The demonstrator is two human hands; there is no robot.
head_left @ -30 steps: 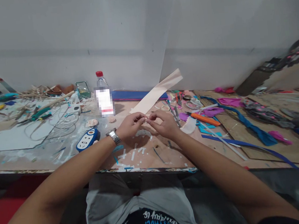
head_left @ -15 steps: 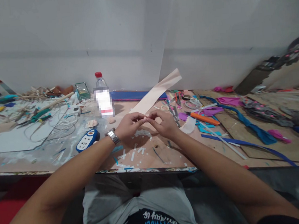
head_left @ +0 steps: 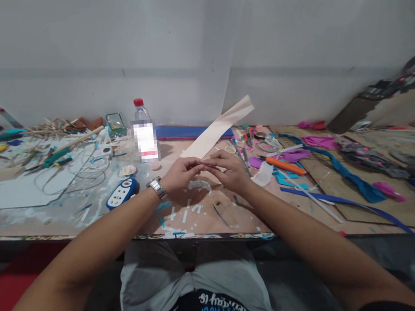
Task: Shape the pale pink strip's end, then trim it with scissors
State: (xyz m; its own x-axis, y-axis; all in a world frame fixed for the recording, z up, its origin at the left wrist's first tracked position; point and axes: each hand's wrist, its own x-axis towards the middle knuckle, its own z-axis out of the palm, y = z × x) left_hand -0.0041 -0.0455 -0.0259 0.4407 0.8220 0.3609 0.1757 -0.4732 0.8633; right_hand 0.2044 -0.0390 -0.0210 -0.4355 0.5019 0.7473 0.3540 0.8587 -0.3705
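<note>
A long pale peach strip of paper [head_left: 219,128] slants up to the right from behind my fingers, its far end raised in front of the wall. My left hand [head_left: 184,174], with a metal watch at the wrist, is closed in a pinch at the strip's near end. From the other side my right hand [head_left: 229,173] pinches at the same spot, fingertips touching those of the left. The fingers cover the near end, so how it is folded there cannot be made out. White paper scraps [head_left: 184,214] lie on the table below.
A red-capped bottle [head_left: 142,114] stands behind my left hand, near a blue-and-white power strip [head_left: 122,194]. To the right lie an orange-handled cutter [head_left: 285,165], a blue ribbon [head_left: 360,205] and coloured paper pieces. Pliers [head_left: 53,159] and sticks are at the left.
The fingers of my right hand have stretched out and shifted over the left fingertips, still pinching. The strip keeps nearly the same slant; the view has shifted slightly.
</note>
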